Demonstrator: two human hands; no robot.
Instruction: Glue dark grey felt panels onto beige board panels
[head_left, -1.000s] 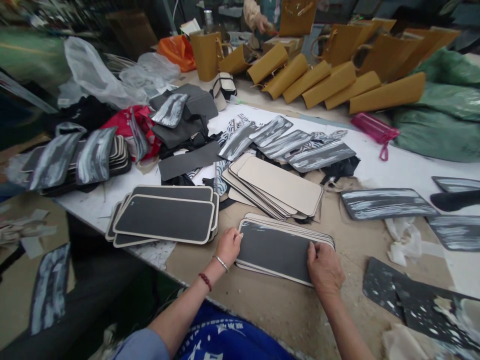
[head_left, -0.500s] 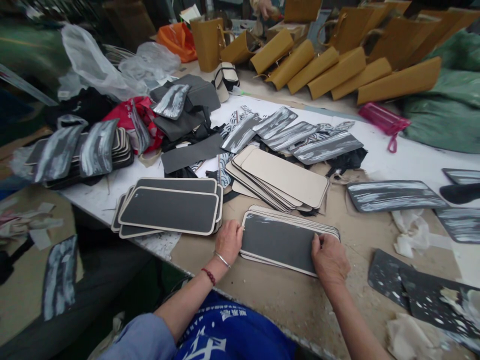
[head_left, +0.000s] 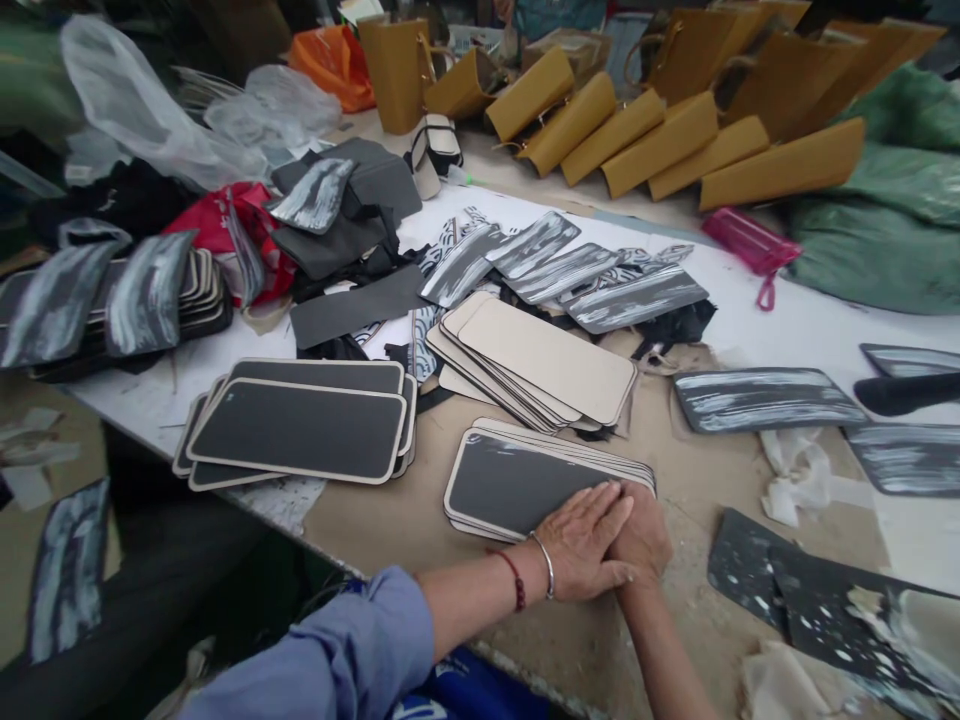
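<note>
A small stack of rounded panels (head_left: 502, 478), dark grey on top with cream rims, lies in front of me. My left hand (head_left: 581, 540) rests flat across its right part, fingers stretched out and touching my right hand. Bent over the right end of the same stack is my right hand (head_left: 643, 535), its fingers partly hidden by the left. Left of it lies another pile of dark panels (head_left: 307, 425), spread unevenly. Behind, a fanned pile of cream-faced panels (head_left: 544, 355) leans over itself.
Grey pieces streaked with white (head_left: 765, 398) lie right and behind. Paint-spotted dark sheets (head_left: 832, 600) are at the front right. A black handle (head_left: 907, 393) juts in from the right. Mustard-coloured bags (head_left: 660, 140) line the back, beside a pink pouch (head_left: 750, 240).
My left hand has left the stack's left end and crossed over to my right hand. The right hand stays at the right end. The view has shifted slightly.
</note>
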